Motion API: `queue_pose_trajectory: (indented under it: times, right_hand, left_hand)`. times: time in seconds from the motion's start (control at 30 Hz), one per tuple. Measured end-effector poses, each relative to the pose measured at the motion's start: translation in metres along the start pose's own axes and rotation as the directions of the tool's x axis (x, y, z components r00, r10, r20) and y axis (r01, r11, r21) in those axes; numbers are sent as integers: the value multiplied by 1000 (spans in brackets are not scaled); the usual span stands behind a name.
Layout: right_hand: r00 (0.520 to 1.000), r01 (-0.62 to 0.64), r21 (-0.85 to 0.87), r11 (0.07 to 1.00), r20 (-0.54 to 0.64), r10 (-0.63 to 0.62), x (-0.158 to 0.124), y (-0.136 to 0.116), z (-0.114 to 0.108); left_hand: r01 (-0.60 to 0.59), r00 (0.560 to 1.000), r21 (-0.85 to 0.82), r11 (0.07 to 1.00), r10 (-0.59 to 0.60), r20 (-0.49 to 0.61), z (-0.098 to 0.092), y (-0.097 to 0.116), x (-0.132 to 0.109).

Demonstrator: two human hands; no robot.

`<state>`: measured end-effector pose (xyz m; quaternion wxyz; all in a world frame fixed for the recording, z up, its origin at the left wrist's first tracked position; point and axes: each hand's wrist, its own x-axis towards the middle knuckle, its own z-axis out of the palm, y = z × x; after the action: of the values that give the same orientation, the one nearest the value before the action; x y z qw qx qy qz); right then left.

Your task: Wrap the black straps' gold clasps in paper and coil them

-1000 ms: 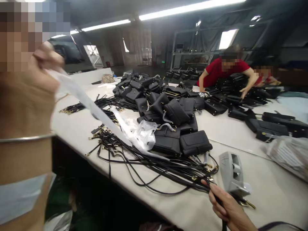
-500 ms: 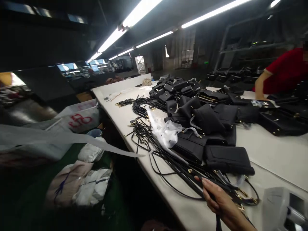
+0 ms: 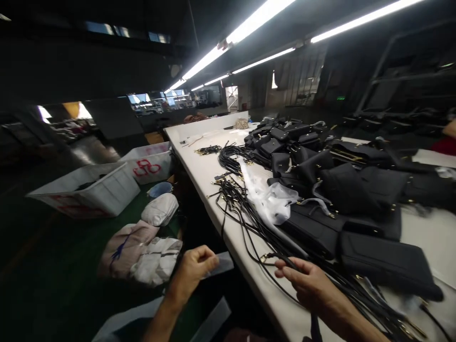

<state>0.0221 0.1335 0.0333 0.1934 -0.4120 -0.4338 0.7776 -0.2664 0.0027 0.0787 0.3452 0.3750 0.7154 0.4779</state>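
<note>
My left hand (image 3: 192, 273) is closed in a pinch beyond the table's left edge. From its fingertips extends a translucent plastic strip (image 3: 221, 264), and a further pale length (image 3: 213, 320) of similar material hangs lower down. My right hand (image 3: 309, 285) is closed around a black strap (image 3: 315, 327) with a gold clasp (image 3: 264, 258) at its end, just over the near table edge. Beside it, a bundle of black straps (image 3: 249, 228) with gold hardware lies along the table. Crumpled clear plastic wrapping (image 3: 280, 199) rests on that bundle, against the black bags (image 3: 384, 259).
The long white table (image 3: 195, 173) runs away from me, heaped with black bags on its right. White bins (image 3: 119, 190) with red markings and stuffed sacks (image 3: 162, 259) stand on the green floor at left. Part of another person (image 3: 447, 142) shows at the far right.
My left hand has come into view with the translucent strip, which earlier streamed across the left side. The view has swung left. My right hand still holds the black strap.
</note>
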Motion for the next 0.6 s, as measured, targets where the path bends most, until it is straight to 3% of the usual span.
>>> queue_pose_trajectory:
  times: [0.1, 0.2, 0.4, 0.5, 0.6]
  right_hand:
    - [997, 82, -54, 995, -7, -82, -7, -22, 24]
    - [993, 111, -116, 987, -35, -115, -3, -29, 44]
    - [934, 172, -216, 961, -274, -229, 17, -30, 68]
    - [927, 207, -354, 912, -227, -298, 13, -41, 72]
    - [962, 104, -364, 926, -201, -187, 0, -55, 72]
  left_hand:
    - [10, 971, -155, 988, 27, 237, 64, -19, 22]
    - [23, 931, -211, 977, 56, 362, 88, -13, 32]
    - [26, 855, -292, 956, 130, 501, 90, -19, 50]
    - [102, 826, -404, 909, 148, 543, 85, -37, 60]
    - [259, 818, -506, 823, 91, 567, 74, -59, 71]
